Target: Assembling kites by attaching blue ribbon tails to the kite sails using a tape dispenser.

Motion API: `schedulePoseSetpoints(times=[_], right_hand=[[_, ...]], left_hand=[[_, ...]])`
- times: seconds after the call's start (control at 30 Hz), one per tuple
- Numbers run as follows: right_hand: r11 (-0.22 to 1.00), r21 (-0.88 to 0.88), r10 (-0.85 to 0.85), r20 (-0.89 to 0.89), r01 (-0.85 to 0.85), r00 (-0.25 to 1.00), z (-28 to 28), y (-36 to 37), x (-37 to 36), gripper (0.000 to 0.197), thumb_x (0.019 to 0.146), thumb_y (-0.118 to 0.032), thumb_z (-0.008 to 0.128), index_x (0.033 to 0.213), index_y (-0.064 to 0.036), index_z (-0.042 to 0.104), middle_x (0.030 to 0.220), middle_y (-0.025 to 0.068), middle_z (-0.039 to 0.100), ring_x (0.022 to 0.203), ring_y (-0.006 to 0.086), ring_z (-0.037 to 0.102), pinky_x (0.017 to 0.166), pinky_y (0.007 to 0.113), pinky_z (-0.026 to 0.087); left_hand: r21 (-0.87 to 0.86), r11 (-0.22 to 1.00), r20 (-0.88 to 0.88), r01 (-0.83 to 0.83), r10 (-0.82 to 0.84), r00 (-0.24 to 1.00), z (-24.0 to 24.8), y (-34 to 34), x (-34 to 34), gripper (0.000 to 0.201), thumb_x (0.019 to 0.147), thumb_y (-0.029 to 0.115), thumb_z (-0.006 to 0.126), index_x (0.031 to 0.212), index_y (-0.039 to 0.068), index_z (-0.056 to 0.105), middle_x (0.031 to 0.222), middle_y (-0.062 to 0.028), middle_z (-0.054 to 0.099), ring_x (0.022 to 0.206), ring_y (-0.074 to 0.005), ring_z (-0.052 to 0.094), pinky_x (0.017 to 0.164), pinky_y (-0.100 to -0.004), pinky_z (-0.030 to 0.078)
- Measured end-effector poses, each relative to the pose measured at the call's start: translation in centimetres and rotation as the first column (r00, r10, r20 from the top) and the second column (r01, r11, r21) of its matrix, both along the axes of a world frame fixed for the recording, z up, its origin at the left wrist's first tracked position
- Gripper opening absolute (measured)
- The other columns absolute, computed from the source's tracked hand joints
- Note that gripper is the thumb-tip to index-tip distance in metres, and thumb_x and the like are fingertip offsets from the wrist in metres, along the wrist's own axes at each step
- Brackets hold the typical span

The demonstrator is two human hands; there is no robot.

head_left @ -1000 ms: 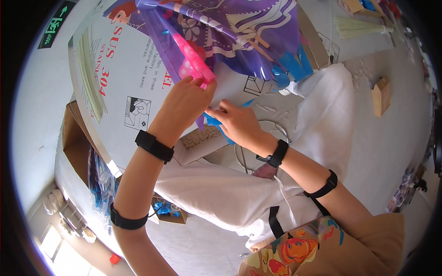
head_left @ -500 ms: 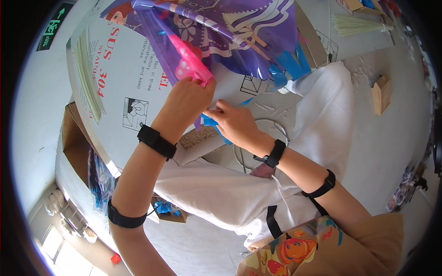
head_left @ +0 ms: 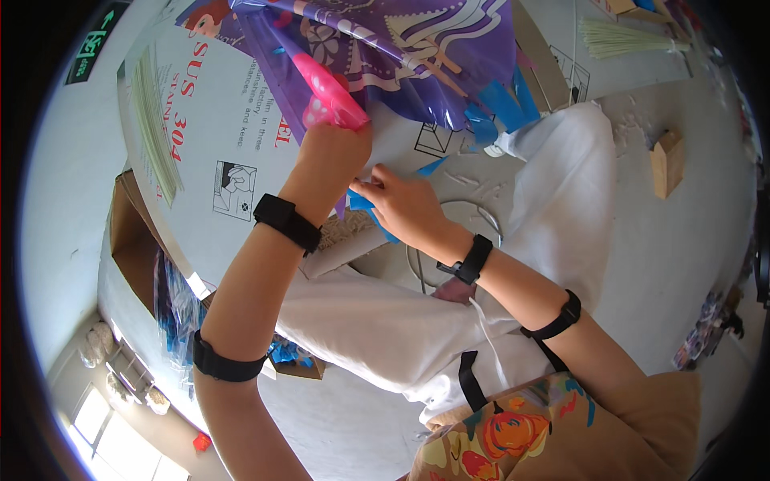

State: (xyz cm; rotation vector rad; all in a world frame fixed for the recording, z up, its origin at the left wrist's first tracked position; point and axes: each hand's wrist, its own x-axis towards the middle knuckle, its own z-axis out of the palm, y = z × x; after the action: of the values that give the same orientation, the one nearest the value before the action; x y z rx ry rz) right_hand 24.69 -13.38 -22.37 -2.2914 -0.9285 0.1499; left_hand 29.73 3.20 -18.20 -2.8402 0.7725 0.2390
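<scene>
A large glossy purple plastic film [head_left: 425,76] with a cartoon figure printed on it lies across the table, like a kite sail. Its pink, pale-spotted part [head_left: 331,98] is bunched up at my left hand [head_left: 337,152]. That hand is closed on the film's near edge, its fingertips hidden behind the back of the hand. Just to the right, my right hand [head_left: 407,210] is pinched, thumb and index finger together. What sits in the pinch is too small to tell. A blue strip [head_left: 362,204] hangs just below these fingers.
Pale thin rods [head_left: 158,132] lie on the printed white tabletop [head_left: 220,120] at left, and another rod bundle [head_left: 626,40] at far right. Beneath the table edge is a cardboard box [head_left: 132,232]. A small wooden block [head_left: 667,164] stands on the floor right of my leg.
My left hand has shifted slightly up and turned, tucking its fingers out of sight, with the pink part still in it. My right hand has moved slightly up and left, still pinched.
</scene>
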Motion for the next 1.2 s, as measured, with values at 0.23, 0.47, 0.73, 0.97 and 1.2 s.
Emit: schedulePoseSetpoints(times=[0.23, 0.47, 0.73, 0.97, 1.2], right_hand=[[0.999, 0.034, -0.022, 0.02, 0.021, 1.0, 0.0, 0.0, -0.3, 0.046, 0.081, -0.004, 0.065, 0.124, -0.0218, 0.065, 0.083, 0.0018, 0.054, 0.059, 0.021, 0.058, 0.049, 0.034, 0.048], [0.998, 0.038, -0.045, 0.014, 0.044, 0.999, -0.4, 0.0, -0.3, 0.041, 0.084, -0.007, 0.064, 0.122, -0.0236, 0.066, 0.081, 0.002, 0.054, 0.058, 0.0228, 0.058, 0.05, 0.036, 0.048], [0.996, 0.087, -0.006, -0.122, 0.017, 0.992, 0.5, 0.2, -0.3, 0.037, 0.086, -0.008, 0.062, 0.121, -0.0178, 0.065, 0.085, 0.0057, 0.057, 0.069, 0.0239, 0.062, 0.057, 0.036, 0.05], [0.893, 0.322, -0.035, -0.644, 0.313, 0.764, 5.8, -6.3, 0.7, 0.028, 0.102, -0.025, 0.05, 0.117, -0.0069, 0.066, 0.088, 0.0072, 0.063, 0.074, 0.0183, 0.06, 0.066, 0.032, 0.048], [0.926, -0.037, -0.373, 0.078, 0.377, 0.924, 13.9, -21.5, 8.1, 0.04, 0.1, -0.036, 0.05, 0.083, -0.0043, 0.067, 0.077, 0.0108, 0.06, 0.075, 0.0297, 0.06, 0.068, 0.039, 0.046]], left_hand=[[0.244, 0.965, -0.015, -0.091, 0.098, 0.995, 1.7, -0.1, 0.8, 0.016, 0.073, 0.015, 0.071, 0.087, 0.011, 0.067, 0.072, -0.0019, 0.067, 0.073, -0.0194, 0.069, 0.06, -0.0317, 0.05], [0.07, 0.968, 0.142, -0.24, 0.229, 0.963, 3.3, 1.5, -3.6, 0.015, 0.078, 0.011, 0.064, 0.093, 0.009, 0.068, 0.097, -0.004, 0.065, 0.094, -0.0196, 0.063, 0.077, -0.0346, 0.048], [-0.287, 0.88, 0.006, -0.378, 0.396, 0.918, 0.6, 0.7, -11.4, 0.053, 0.086, 0.004, 0.053, 0.139, 0.003, 0.048, 0.147, -0.012, 0.045, 0.138, -0.028, 0.039, 0.112, -0.044, 0.034], [-0.294, 0.855, -0.052, -0.428, 0.433, 0.9, 0.1, -0.5, -11.5, 0.058, 0.091, 0.01, 0.05, 0.147, 0.002, 0.036, 0.154, -0.0109, 0.037, 0.143, -0.0263, 0.033, 0.114, -0.0455, 0.03], [-0.385, 0.803, -0.086, -0.454, 0.459, 0.884, 0.8, -0.3, -11.6, 0.058, 0.088, 0.007, 0.054, 0.145, 0.006, 0.041, 0.149, -0.0134, 0.042, 0.139, -0.0308, 0.037, 0.113, -0.0471, 0.031]])
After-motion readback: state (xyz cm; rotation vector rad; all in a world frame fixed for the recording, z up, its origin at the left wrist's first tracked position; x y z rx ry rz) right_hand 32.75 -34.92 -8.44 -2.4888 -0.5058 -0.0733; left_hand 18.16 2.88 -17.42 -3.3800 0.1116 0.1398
